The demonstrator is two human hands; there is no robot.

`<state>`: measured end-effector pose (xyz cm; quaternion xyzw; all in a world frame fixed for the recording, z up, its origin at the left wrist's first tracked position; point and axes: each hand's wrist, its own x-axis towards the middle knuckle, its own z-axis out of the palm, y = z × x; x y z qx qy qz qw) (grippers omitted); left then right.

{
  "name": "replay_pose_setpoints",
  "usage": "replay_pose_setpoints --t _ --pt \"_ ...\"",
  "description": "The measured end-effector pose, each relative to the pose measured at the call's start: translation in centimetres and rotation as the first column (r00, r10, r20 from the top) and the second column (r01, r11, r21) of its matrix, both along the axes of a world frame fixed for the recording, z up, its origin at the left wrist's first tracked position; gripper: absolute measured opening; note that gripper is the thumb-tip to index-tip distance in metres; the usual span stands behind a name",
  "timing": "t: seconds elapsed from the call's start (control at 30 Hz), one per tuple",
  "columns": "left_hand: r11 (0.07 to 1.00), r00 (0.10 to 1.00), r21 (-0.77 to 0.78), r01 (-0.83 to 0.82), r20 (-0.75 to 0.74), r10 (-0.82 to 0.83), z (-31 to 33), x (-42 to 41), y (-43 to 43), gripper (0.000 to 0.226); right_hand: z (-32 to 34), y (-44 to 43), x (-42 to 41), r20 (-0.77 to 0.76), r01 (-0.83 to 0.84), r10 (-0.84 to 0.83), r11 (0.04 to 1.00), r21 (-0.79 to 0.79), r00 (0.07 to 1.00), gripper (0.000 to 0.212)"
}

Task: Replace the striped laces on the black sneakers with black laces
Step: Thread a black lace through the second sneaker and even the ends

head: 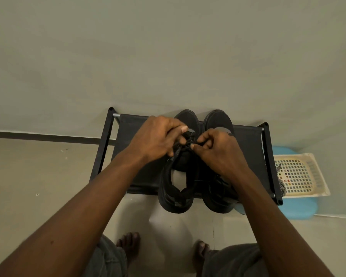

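Together, left hand [158, 136] and right hand [218, 149], fingers curled, each grip tight on the black lace [181, 147].

Sneakers [175, 204] on rack [132, 156], basket [317, 172] to its right

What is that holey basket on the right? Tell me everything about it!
The basket is cream-coloured and looks like plastic. It is shallow and rectangular, with a grid of small square holes in its bottom. It lies flat on a blue thing, just right of the black rack. A striped lace drapes over its left edge.
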<state>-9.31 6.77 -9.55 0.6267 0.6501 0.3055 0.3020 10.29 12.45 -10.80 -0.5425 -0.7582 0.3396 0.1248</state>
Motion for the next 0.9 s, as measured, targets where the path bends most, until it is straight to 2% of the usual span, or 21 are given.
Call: replay_pose_setpoints --t 0.1,0.17,0.23,0.37,0.47,0.57,0.63,0.73,0.9 --pt "0.991 0.992 0.065 -0.115 -0.050 0.118 0.2 0.6 -0.1 0.038 0.5 -0.3 0.5 0.033 -0.028 0.031 0.997 -0.078 0.999 0.028" --pt "0.985 0.984 0.038 -0.169 0.057 0.166 0.2 1.3 0.1 0.035 0.8 -0.6 0.7 0.054 -0.052 0.058 0.993 -0.109 0.997 0.028" --pt "0.988 0.973 -0.021 -0.153 0.173 0.154 0.3 2.1 0.3 0.039 1.1 -1.0 0.7 0.033 -0.049 0.052 0.996 -0.073 0.998 0.024" --pt "0.995 0.961 -0.093 -0.040 0.269 0.064 -0.1 3.0 -0.1 0.052 1.6 -1.3 1.2 -0.167 0.066 -0.071 0.997 -0.036 0.983 0.011" --pt "0.996 0.954 -0.088 -0.027 0.294 0.052 -0.7 3.1 -0.4 0.049 1.2 -1.5 1.8 -0.141 0.062 -0.070 0.996 -0.058 0.988 0.016" --pt "0.995 0.967 -0.040 -0.087 0.238 0.094 -1.6 2.8 -0.8 0.042 0.7 -1.8 2.1 -0.085 0.058 -0.063 0.996 -0.065 0.994 0.020" --pt "0.992 0.974 0.008 -0.128 0.188 0.125 -1.7 2.6 -1.1 0.028 0.3 -2.1 1.8 -0.051 0.046 -0.049 0.998 -0.048 0.997 0.021" --pt "0.987 0.990 0.068 -0.144 -0.002 0.144 -1.7 2.4 -1.3 0.010 -0.6 -2.3 1.2 -0.017 0.016 -0.016 1.000 -0.006 1.000 0.017" --pt "0.995 0.995 0.025 -0.091 -0.040 0.092 -2.7 3.4 -2.0 0.015 -1.3 -1.9 1.1 -0.135 0.091 -0.109 0.987 -0.130 0.985 0.007"
